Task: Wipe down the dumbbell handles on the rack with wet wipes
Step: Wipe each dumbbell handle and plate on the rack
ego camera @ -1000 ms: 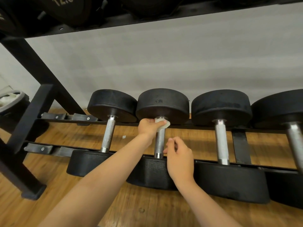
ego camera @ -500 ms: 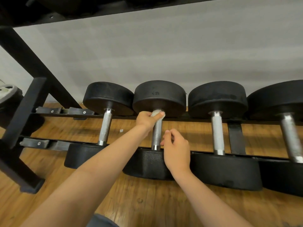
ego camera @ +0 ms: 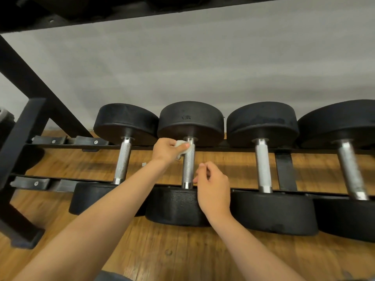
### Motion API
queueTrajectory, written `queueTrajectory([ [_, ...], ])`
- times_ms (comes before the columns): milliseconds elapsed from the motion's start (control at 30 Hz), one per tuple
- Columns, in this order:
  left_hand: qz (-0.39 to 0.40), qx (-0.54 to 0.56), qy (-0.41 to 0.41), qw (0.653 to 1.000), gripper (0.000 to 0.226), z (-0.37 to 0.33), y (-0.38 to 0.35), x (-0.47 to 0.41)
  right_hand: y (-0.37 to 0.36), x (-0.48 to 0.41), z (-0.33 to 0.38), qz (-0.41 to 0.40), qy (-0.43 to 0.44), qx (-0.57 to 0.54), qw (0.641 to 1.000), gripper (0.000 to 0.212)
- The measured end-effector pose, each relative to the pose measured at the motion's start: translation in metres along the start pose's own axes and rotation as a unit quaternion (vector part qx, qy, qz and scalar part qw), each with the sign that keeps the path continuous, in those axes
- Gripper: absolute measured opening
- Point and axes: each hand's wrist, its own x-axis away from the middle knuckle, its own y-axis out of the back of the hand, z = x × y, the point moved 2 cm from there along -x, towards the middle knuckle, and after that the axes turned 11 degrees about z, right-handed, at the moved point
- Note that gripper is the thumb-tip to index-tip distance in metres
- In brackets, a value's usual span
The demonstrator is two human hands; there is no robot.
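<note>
Left hand (ego camera: 166,150) pinches a crumpled wet wipe (ego camera: 181,144) against the far end of the second dumbbell's handle (ego camera: 188,169), just below the rear head. Thumb is on top and the fingers curl behind. Right hand (ego camera: 214,185) is loosely curled and holds nothing. It sits just beside the handle's near end; can't tell if it touches.

The dumbbell (ego camera: 190,120) lies across the lower tier of the rack (ego camera: 24,134), second of four in view.

Handling, my read:
- The dumbbell is heavy and rigid and looks seated on the rails. Don't lift it; wipe in place.
- The handle is knurled steel, so it's grippy and likely to snag the wipe.
- The wipe is soft, limp and light. Wrap it round the bar and grip over it, rather than by a corner.
- The underside is hard to reach. Best hold for rolling the dumbbell is the near head (ego camera: 174,207).
</note>
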Motion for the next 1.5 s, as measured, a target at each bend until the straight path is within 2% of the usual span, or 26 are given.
queueTrajectory([
  [133,0.088,-0.040,0.013,0.995,0.037,-0.013,-0.002,-0.005,0.001,0.001,0.002,-0.001,-0.008,0.000,1.000,0.029],
  [300,0.071,-0.093,-0.021,0.993,0.040,0.000,0.008,-0.001,0.001,0.002,0.001,0.008,-0.008,0.006,1.000,0.028],
  [367,0.091,-0.102,-0.028,0.990,0.036,0.000,0.009,0.002,0.001,0.001,0.000,0.009,-0.008,0.009,1.000,0.027],
  [500,0.162,-0.077,0.016,0.984,0.030,-0.003,0.000,0.006,0.000,0.001,-0.001,0.005,-0.002,-0.001,1.000,0.028],
  [733,0.147,-0.010,0.020,0.989,0.039,0.012,0.012,0.013,-0.001,0.000,0.000,-0.010,0.004,0.001,1.000,0.030],
  [900,0.260,-0.087,0.062,0.960,0.043,0.015,0.001,0.018,-0.001,0.000,-0.001,-0.003,0.003,-0.002,1.000,0.029],
  [1033,0.249,-0.083,0.052,0.963,0.038,0.016,-0.002,0.019,-0.001,-0.002,-0.001,0.000,-0.001,0.001,1.000,0.027],
  [1133,0.225,-0.137,0.023,0.964,0.043,0.021,0.002,0.022,-0.001,-0.001,-0.002,0.003,-0.001,0.005,1.000,0.027],
  [1233,0.233,-0.135,0.010,0.963,0.031,0.025,0.011,0.028,-0.002,-0.002,-0.002,0.008,-0.002,0.006,1.000,0.027],
  [1300,0.278,-0.148,0.037,0.948,0.029,0.025,0.010,0.029,-0.001,-0.002,-0.003,0.010,0.001,-0.002,1.000,0.026],
  [1367,0.325,-0.206,0.073,0.920,0.037,0.026,0.000,0.029,0.000,-0.001,-0.002,0.010,0.006,-0.009,1.000,0.027],
  [1433,0.336,-0.223,0.106,0.909,0.048,0.029,-0.004,0.026,0.000,-0.001,-0.001,0.011,0.006,-0.011,1.000,0.027],
  [1500,0.330,-0.212,0.127,0.911,0.049,0.030,0.002,0.027,0.000,-0.002,-0.002,0.006,0.010,-0.005,1.000,0.027],
])
